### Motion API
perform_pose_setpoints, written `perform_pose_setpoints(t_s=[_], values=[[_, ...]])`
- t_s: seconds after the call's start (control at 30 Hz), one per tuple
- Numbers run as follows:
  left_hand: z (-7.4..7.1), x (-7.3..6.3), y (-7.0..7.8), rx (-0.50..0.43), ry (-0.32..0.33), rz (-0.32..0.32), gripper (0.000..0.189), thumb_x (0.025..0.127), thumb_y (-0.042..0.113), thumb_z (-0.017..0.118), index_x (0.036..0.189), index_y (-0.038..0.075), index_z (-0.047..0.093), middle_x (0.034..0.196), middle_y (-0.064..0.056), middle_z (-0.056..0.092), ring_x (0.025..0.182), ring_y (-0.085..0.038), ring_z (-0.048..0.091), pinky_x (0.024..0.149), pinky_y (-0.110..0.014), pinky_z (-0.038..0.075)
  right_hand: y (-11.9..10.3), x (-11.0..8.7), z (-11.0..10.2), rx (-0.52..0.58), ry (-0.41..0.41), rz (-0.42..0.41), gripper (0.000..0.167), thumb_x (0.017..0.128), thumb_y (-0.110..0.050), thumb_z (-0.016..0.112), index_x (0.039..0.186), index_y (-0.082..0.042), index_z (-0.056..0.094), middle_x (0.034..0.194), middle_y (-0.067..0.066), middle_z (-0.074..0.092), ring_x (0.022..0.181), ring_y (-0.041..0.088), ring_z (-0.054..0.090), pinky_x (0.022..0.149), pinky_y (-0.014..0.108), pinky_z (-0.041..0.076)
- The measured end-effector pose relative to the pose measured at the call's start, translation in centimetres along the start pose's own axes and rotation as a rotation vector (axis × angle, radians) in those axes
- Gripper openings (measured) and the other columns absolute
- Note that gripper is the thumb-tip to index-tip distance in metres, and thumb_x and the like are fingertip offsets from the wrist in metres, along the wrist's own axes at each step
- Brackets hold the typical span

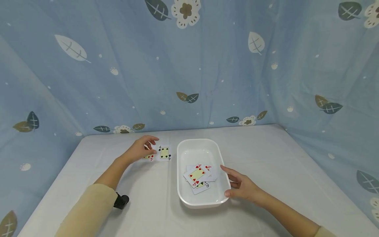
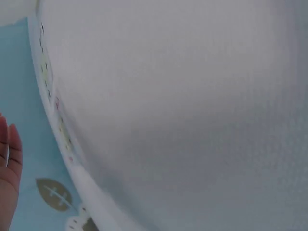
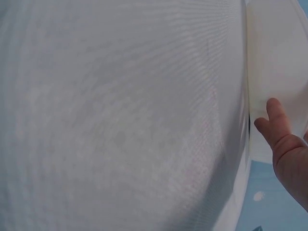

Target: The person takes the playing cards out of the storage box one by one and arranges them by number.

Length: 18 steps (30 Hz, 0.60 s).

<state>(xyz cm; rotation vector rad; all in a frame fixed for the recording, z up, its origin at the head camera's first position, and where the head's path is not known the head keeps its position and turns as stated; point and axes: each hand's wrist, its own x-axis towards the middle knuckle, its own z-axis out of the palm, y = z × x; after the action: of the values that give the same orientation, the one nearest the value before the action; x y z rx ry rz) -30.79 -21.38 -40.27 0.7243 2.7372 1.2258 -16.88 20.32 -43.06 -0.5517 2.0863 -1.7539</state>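
My left hand (image 1: 140, 149) hovers at or touches a red four playing card (image 1: 148, 157), hiding much of it; its thumb and index fingertips stand apart, and I see nothing pinched between them. Beside that card lies a black four card (image 1: 164, 153), face up. In the left wrist view, part of the left hand (image 2: 9, 168) shows at the edge. My right hand (image 1: 241, 187) holds the right side of a white plastic tub (image 1: 183, 154), thumb and index finger on the rim, other fingers against its outer wall (image 3: 274, 53). Several cards (image 1: 196, 174) overlap inside, a four of hearts on top.
The tub stands on a white cloth-covered table (image 1: 142, 204), near its middle. A blue patterned curtain (image 1: 207, 65) closes off the back and sides. A small black device (image 1: 120, 200) sits at the left wrist.
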Motion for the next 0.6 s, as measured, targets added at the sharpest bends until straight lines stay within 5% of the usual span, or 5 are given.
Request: perform_pose_setpoints(t_s=[0.6], values=[[2.8, 1.0, 4.9, -0.005, -0.091, 0.161, 0.049, 0.083, 0.020, 0.073, 0.127, 0.006, 0.055, 0.102, -0.008, 0.058, 0.083, -0.014, 0.056, 0.076, -0.029, 0.052, -0.1, -0.3, -0.1, -0.026, 0.009, 0.013, 0.086, 0.081, -0.006, 0.073, 0.149, 0.000, 0.021, 0.143, 0.038, 0.028, 0.121, 0.049, 0.047, 0.085, 0.034, 0.053]])
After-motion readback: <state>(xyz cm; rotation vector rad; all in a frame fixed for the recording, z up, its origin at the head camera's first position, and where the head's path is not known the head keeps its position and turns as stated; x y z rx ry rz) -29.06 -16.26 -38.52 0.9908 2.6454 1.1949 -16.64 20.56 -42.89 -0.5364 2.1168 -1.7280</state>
